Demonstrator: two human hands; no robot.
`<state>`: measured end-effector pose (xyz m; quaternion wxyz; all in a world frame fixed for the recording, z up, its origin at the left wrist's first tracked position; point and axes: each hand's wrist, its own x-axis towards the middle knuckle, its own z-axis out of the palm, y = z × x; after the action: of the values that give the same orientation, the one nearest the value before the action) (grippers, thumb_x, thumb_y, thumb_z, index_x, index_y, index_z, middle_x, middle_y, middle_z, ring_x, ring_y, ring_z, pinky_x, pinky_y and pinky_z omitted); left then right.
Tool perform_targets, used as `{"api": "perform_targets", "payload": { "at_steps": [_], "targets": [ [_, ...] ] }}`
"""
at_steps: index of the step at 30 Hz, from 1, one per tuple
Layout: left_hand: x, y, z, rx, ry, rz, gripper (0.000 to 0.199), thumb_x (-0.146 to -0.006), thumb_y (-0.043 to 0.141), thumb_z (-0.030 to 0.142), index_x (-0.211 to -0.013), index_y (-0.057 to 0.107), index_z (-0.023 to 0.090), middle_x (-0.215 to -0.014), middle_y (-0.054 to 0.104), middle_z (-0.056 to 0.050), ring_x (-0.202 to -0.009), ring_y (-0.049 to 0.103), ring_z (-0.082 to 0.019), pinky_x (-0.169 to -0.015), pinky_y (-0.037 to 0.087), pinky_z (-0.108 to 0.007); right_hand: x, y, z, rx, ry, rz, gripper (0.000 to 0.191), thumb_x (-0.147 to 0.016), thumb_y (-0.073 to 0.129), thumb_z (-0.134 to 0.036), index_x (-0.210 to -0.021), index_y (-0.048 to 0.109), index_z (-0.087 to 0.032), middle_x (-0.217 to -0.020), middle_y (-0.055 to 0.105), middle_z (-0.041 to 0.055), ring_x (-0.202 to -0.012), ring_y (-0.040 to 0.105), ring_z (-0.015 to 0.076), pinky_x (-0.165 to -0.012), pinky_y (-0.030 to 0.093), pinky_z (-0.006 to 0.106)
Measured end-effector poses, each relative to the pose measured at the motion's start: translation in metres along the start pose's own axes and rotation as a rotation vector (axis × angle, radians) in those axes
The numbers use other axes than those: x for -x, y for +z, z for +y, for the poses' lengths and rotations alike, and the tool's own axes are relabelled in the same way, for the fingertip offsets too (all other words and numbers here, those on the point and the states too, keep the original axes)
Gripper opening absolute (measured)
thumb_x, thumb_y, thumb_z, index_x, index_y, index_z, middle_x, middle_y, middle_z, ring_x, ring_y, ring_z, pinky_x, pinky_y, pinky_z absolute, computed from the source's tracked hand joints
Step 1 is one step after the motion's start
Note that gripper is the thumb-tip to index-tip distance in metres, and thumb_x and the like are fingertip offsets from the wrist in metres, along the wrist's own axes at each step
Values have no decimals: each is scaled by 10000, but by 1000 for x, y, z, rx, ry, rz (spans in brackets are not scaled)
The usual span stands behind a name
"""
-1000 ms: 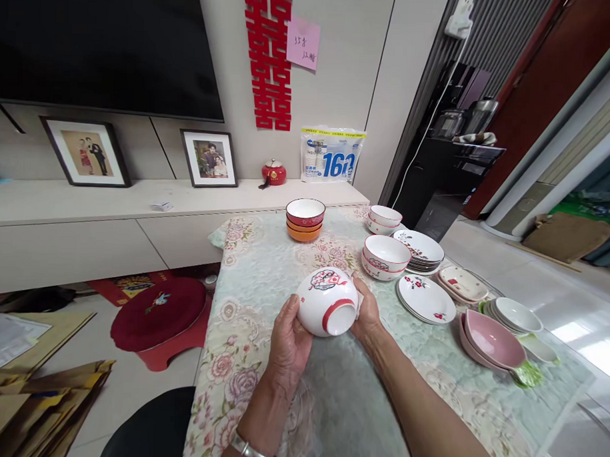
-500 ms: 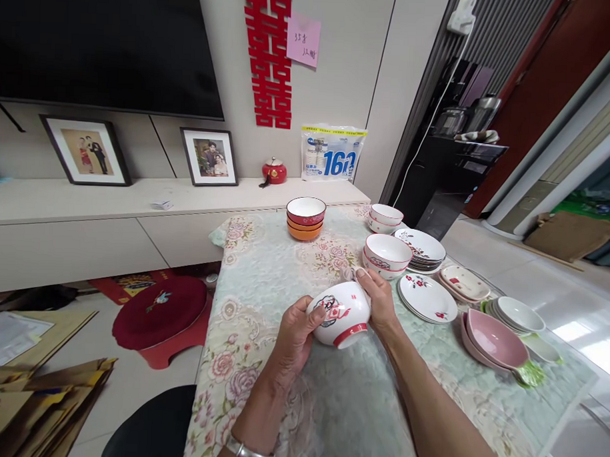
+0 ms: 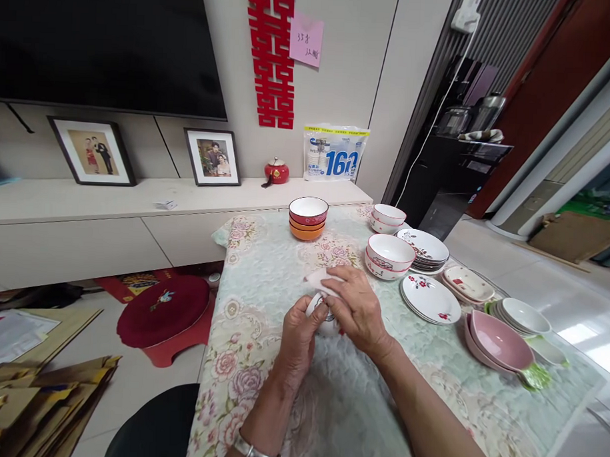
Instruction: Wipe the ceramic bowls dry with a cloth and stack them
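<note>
Now, in the head view, the left hand (image 3: 297, 331) grips the bowl (image 3: 329, 328) over the counter (image 3: 263, 277), stacked bowls (image 3: 390, 253) at its two o'clock; the right hand (image 3: 358, 308) clasps an apparent tissue (image 3: 319, 278) against it. Wiping likely wants steady support.

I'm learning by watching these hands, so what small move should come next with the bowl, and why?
I'd probably draw the cloth a little way over the bowl: the right hand holds the cloth at the bowl, and the left hand has a grip on it that should steady it.
</note>
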<state>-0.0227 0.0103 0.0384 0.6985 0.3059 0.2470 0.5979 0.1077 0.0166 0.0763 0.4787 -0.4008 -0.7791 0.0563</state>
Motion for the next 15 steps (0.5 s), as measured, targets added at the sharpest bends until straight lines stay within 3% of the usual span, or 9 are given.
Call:
{"api": "perform_targets", "payload": {
  "at_steps": [3,6,8,12,15],
  "targets": [
    [1,-2,-2,17,-43,-2,189,-722,770,289,-735,647,146,-663,643,9,-594,536,-106,-605,411,-228,1,-3,21,-235,264,147,241,-897,567,-321,-1069,709,-231,-1169,668,80,-1123,569,260,-1006,405,430],
    [2,-2,-1,65,-51,18,195,-718,779,289,-772,665,139,-724,689,-17,-653,583,-123,-653,448,-236,3,3,35,-610,616,281,261,-856,614,-427,-980,716,-222,-940,719,39,-897,636,236,-829,489,362],
    [2,-2,0,119,-50,47,203,-697,796,275,-799,683,141,-800,723,-34,-717,619,-135,-708,470,-240,4,11,38,-878,778,366,297,-805,661,-459,-966,701,-213,-840,720,22,-789,644,222,-731,509,336],
    [2,-3,4,222,-41,84,215,-692,802,271,-842,707,151,-894,745,-47,-801,656,-157,-762,492,-250,4,25,34,-1271,1009,407,350,-764,659,-481,-958,695,-193,-838,745,51,-851,680,277,-757,543,391],
    [2,-4,6,235,-52,55,236,-719,782,289,-898,713,150,-944,743,-59,-841,664,-176,-762,499,-264,2,23,33,-1331,1065,364,332,-755,645,-496,-845,697,-180,-739,739,69,-825,691,304,-743,553,423]
  ]
}}
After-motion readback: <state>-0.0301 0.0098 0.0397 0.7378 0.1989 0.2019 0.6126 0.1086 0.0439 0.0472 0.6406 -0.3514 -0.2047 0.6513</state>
